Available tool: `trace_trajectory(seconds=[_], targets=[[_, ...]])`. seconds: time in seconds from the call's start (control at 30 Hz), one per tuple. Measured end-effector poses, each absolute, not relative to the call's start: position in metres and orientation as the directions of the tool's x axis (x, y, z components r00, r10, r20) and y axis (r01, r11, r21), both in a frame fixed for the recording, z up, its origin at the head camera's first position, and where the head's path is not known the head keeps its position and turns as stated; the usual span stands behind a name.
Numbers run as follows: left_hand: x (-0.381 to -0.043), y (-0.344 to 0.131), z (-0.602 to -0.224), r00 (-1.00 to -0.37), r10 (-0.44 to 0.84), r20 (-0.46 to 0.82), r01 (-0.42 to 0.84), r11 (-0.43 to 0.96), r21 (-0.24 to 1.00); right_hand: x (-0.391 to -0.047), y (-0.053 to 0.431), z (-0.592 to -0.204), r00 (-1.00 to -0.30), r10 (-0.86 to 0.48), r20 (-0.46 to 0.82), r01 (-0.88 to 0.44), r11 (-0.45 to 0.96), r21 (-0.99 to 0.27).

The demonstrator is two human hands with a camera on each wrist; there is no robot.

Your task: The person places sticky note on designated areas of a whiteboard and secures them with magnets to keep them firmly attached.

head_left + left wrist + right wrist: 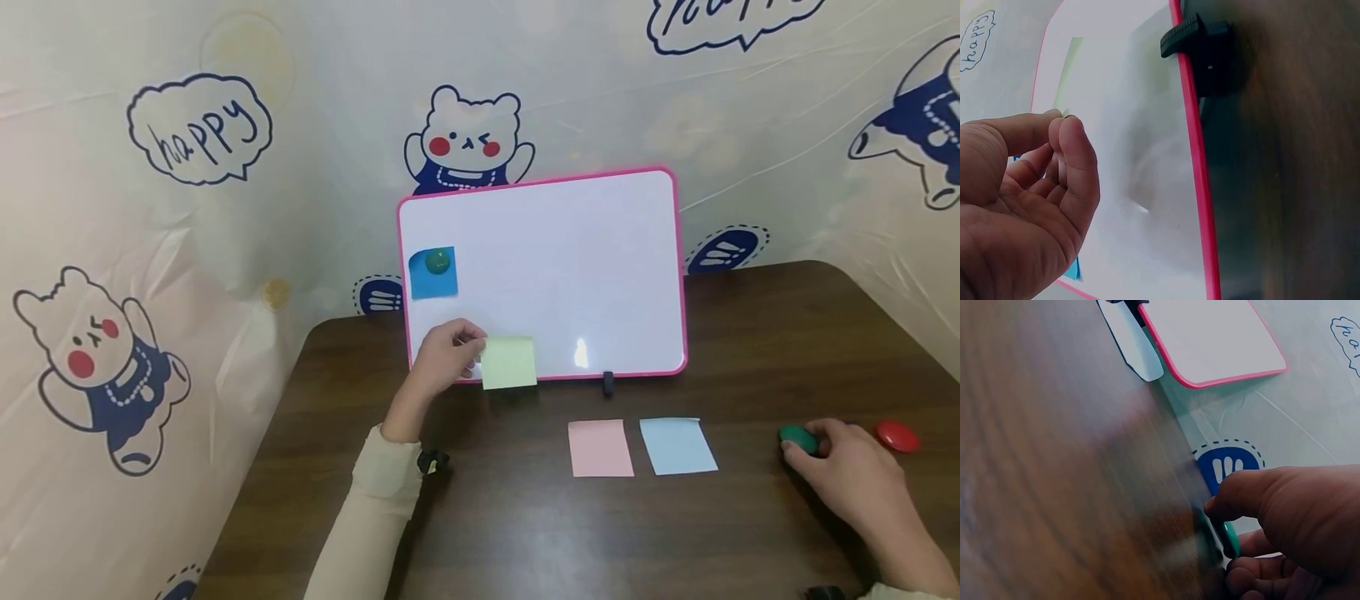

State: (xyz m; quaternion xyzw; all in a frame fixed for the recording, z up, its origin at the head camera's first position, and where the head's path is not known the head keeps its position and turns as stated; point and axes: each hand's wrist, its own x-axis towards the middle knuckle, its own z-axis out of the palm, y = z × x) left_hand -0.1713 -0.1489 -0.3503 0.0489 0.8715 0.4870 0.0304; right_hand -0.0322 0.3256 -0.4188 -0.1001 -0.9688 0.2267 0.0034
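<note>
My left hand [444, 357] pinches the left edge of a pale green sticky note [510, 363] between thumb and fingertips. The note hangs in front of the lower left of a pink-framed whiteboard [570, 267]; in the left wrist view, the note [1069, 72] shows nearly edge-on. Above that hand, a dark green round magnet [437, 261] sits on a blue sticky note [433, 283] on the board. At the table's right, my right hand [858, 475] grips another green round magnet [798, 438], which looks tilted in the right wrist view. A red magnet [897, 436] lies beside this hand.
A pink sticky note [601, 448] and a light blue sticky note [678, 446] lie side by side on the dark wooden table [510, 533]. A black clip [608, 384] is at the board's lower edge. Behind stands a printed cloth backdrop [330, 167].
</note>
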Motion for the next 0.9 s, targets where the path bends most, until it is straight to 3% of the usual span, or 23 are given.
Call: trace_trajectory(seconds=[0.9], targets=[[-0.205,-0.153,-0.341,-0.999,-0.02,0.027,0.013,0.526,0.851,-0.031,0.328,-0.418,-0.985,0.166,-0.042,0.167,0.876,-0.453]])
